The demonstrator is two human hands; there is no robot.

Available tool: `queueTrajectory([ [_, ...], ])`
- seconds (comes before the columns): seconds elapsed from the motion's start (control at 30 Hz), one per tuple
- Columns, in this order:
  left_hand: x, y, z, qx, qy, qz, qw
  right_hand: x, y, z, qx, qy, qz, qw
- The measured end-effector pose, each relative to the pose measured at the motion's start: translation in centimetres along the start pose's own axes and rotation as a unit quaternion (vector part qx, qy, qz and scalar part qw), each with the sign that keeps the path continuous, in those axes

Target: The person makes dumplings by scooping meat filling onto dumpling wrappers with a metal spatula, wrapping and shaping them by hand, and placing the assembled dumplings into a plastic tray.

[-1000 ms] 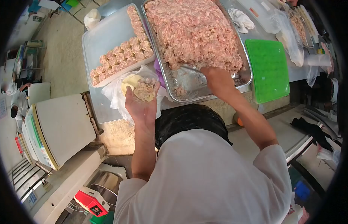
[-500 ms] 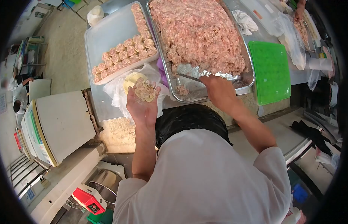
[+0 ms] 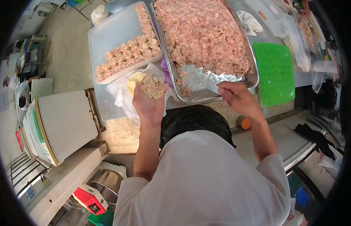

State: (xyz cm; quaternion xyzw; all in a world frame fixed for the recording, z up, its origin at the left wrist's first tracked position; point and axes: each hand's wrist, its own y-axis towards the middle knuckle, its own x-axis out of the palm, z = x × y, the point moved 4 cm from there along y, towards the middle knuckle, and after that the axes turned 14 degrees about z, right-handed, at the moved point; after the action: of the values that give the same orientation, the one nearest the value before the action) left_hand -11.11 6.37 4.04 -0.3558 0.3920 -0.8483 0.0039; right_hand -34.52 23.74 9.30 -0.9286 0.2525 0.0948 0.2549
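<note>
My left hand (image 3: 150, 109) is cupped, palm up, around an open siomai dumpling (image 3: 153, 88), its pale wrapper gathered about meat filling. Beside those fingers, a stack of round yellow wrappers (image 3: 134, 83) lies on a white plastic bag (image 3: 118, 92). In my right hand (image 3: 239, 98) is a flat-bladed spatula (image 3: 210, 85), its blade pointing left over the near end of a metal tray (image 3: 257, 80). Minced meat (image 3: 205, 34) fills most of that tray; shiny bare metal shows near the spatula. Rows of finished dumplings (image 3: 132, 51) sit in a translucent plastic tray (image 3: 111, 35) at left.
A green tray (image 3: 274, 73) lies right of the meat. Behind it are a crumpled white cloth (image 3: 249, 23) and plastic bags (image 3: 296, 45). Black plastic (image 3: 196, 120) hangs at the table's near edge. Another person (image 3: 26, 90) is at far left; another's hand shows at top right.
My right hand has drawn back right and toward me, turning the spatula so its flat blade shows. My left hand still holds the dumpling, slightly turned. The view has shifted slightly.
</note>
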Motion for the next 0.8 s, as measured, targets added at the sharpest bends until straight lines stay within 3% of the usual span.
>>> queueTrajectory([
  [0.03,0.4,-0.1,-0.1,0.003,0.005,0.006,1.0,0.1,-0.1,-0.2,-0.029,0.009,-0.008,1.0],
  [0.1,1.2,-0.1,-0.6,-0.016,-0.018,-0.077,0.997,0.2,-0.6,-0.6,-0.087,0.026,-0.021,0.996],
  [0.13,1.8,-0.2,-0.9,-0.027,-0.03,-0.118,0.992,0.6,-0.9,-1.4,-0.17,0.003,0.006,0.986],
  [0.2,2.5,-0.4,-2.0,-0.016,-0.015,-0.04,0.999,2.4,-1.8,-3.4,-0.329,-0.043,0.065,0.941],
  [0.23,2.9,-0.6,-2.3,-0.011,-0.007,-0.002,1.0,3.2,-2.0,-3.2,-0.321,-0.067,0.076,0.942],
  [0.33,4.4,-1.5,-2.7,-0.008,-0.002,-0.076,0.997,5.0,-1.5,-1.5,-0.283,-0.11,0.088,0.949],
  [0.43,4.0,-0.6,-2.6,0.02,0.016,0.012,1.0,4.1,-1.7,-1.8,-0.297,-0.127,0.089,0.942],
  [0.53,3.2,-0.1,-2.7,0.016,0.022,-0.015,1.0,4.2,-2.2,-3.1,-0.314,-0.074,0.085,0.943],
  [0.7,3.6,-0.2,-2.7,0.126,0.158,0.018,0.979,5.7,-0.6,-1.8,-0.291,-0.059,0.092,0.951],
  [0.8,3.8,-1.9,-1.8,0.081,0.069,-0.028,0.994,4.2,-0.8,-3.4,-0.285,-0.079,0.069,0.953],
])
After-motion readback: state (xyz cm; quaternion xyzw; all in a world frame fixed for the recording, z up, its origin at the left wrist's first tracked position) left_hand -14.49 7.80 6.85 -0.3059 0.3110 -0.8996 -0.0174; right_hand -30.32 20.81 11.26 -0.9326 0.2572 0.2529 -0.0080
